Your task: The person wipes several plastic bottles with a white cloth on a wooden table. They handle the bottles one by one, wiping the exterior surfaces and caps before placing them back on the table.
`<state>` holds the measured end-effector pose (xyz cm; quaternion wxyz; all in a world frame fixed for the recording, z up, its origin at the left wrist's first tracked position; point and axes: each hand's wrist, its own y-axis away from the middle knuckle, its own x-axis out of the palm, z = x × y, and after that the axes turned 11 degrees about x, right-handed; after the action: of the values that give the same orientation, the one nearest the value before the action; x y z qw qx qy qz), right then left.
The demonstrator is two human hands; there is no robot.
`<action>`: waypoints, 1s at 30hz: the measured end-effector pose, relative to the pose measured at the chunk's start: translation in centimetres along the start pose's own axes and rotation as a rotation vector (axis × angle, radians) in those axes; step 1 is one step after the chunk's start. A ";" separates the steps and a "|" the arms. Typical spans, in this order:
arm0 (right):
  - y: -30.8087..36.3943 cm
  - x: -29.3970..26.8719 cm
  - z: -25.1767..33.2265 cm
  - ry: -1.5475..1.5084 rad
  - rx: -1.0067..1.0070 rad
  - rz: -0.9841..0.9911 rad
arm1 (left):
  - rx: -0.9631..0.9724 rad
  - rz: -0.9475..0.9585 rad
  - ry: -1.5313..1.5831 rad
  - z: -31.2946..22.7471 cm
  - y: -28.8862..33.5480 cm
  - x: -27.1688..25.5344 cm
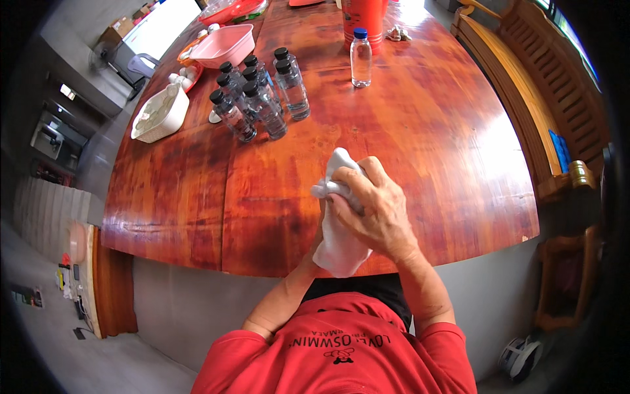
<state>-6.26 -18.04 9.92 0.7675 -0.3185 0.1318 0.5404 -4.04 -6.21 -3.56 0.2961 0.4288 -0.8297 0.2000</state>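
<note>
A white cloth (341, 244) is bunched up in front of my body, over the near edge of the table. My right hand (377, 207) is closed on it from above, fingers bent around the folds and thumb pressed in. On the cloth's left side, my left hand (319, 238) shows only as a strip by the wrist; its fingers are hidden behind or under the fabric. Whether something is wrapped inside the cloth cannot be seen. Beyond my hands, to the left, several clear bottles (266, 111) with black caps stand upright in a group.
A clear bottle (360, 62) with a blue cap stands before a red container (363, 23). Left of the black-capped bottles are a white basket (174, 118), a pink basin (226, 47) and an orange-red tray (195, 80) with white round items. A wooden bench (518, 79) lines the right.
</note>
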 end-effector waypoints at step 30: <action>4.0 -0.3 -6.4 -0.506 0.207 -0.181 | 0.432 0.087 -0.683 -3.9 0.1 2.1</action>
<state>-9.14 -21.47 3.77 0.8497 -0.1040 -0.0384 0.5155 -3.83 -5.18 0.72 -0.1021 0.4874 -0.8365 0.2284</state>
